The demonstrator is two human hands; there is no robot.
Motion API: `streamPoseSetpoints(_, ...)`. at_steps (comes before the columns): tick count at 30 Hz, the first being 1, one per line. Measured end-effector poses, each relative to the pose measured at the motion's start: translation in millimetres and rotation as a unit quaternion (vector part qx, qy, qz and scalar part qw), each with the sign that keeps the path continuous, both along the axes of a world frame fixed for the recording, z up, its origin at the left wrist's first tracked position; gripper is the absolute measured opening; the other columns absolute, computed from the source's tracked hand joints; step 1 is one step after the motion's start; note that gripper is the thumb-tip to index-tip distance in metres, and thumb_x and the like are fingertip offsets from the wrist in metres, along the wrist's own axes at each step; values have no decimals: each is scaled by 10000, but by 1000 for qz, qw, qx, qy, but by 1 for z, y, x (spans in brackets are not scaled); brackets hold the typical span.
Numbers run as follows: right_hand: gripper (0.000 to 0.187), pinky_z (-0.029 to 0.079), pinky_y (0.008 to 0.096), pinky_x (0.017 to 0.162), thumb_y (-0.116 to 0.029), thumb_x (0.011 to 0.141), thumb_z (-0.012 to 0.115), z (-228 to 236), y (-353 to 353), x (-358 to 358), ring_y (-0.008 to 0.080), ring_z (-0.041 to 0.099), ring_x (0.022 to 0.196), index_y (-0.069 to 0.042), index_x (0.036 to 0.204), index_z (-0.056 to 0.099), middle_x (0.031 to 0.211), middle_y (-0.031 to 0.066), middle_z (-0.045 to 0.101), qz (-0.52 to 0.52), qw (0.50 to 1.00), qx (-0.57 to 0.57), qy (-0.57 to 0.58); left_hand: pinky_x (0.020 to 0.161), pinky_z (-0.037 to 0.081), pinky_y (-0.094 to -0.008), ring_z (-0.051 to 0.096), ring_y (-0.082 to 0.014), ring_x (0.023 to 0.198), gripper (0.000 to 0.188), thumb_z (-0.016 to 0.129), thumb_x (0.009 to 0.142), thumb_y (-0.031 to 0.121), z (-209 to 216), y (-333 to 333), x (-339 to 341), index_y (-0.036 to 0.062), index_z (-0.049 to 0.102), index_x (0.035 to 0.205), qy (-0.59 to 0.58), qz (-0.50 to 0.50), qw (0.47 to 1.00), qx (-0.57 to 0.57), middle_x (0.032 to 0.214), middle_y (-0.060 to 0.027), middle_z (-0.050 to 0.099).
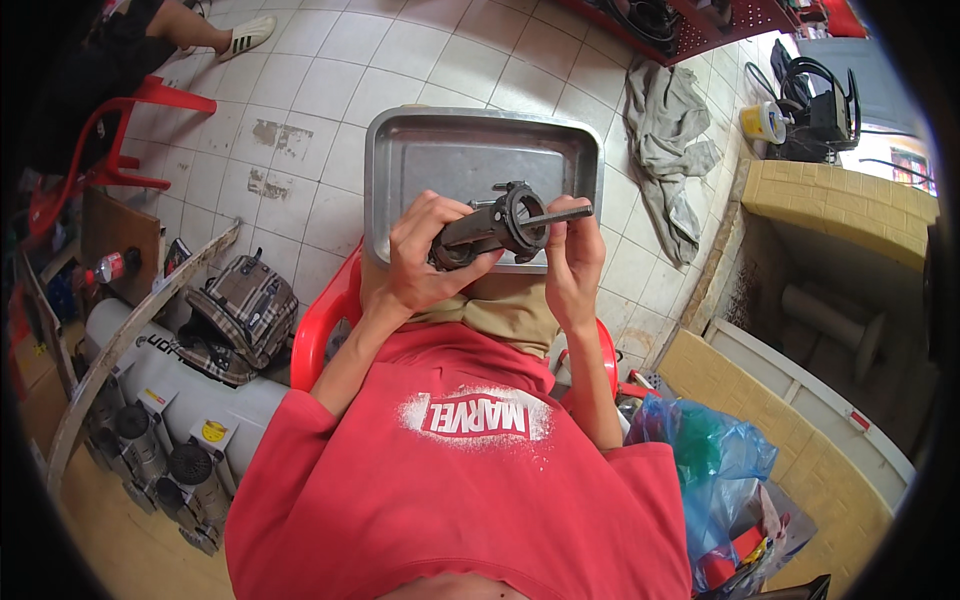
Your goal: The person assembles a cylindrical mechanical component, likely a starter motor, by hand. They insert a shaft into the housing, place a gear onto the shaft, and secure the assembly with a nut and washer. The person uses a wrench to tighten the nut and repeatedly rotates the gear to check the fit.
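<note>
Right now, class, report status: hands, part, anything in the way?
Left hand gripping metal part. Right hand at rod, by part's ring end. Hands and part partly hide tray.

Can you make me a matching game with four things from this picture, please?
Things:
1. metal tray
2. cloth
3. dark metal part
4. blue plastic bag

Clues:
A. held in the left hand
B. at the picture's lower right
C. silver and rectangular
D. crumpled on the tiled floor

Right pairs: 1-C, 2-D, 3-A, 4-B
</note>
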State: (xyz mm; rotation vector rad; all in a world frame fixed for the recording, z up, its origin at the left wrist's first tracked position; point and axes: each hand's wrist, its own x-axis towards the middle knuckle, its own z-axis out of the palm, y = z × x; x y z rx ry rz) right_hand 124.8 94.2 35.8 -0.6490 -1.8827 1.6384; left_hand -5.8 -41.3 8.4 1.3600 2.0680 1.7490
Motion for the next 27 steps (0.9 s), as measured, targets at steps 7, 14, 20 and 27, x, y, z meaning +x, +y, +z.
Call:
streamPoseSetpoints(7, 112, 443, 244, 757, 69, 1004, 525, -4, -4, -6, 131, 508, 825, -15, 1076, 501, 908, 48, 514, -45, 996, 46, 63, 677, 498, -318, 607, -204, 736, 325, 888, 707, 128, -10, 3, 12, 43, 639, 899, -104, 7, 994, -22, 847, -73, 672)
streamPoseSetpoints(14, 246, 484, 275, 791, 16, 965, 646, -53, 47, -5, 132, 599, 882, -27, 1191, 562, 939, 56, 621, -53, 996, 75, -5, 651, 460, -245, 561, -80, 697, 272, 830, 841, 176, -32, 2, 13, 34, 602, 890, -332, 73, 937, -85, 787, -12, 613)
streamPoseSetpoints(20, 214, 473, 275, 710, -107, 974, 681, -59, 43, 0, 141, 634, 781, -20, 1160, 621, 877, 82, 717, 18, 991, 48, -120, 622, 451, -241, 553, -70, 676, 307, 826, 846, 248, -34, -3, -1, 33, 608, 867, -288, 68, 940, -170, 759, -5, 597)
streamPoseSetpoints(27, 215, 570, 306, 874, -26, 942, 712, -60, 40, 2, 167, 704, 984, 30, 1135, 636, 1018, 92, 700, 46, 993, -76, -79, 636, 466, -297, 586, -135, 678, 350, 841, 824, 296, -26, -1, -1, 26, 625, 879, -262, 65, 935, -230, 753, -58, 622)
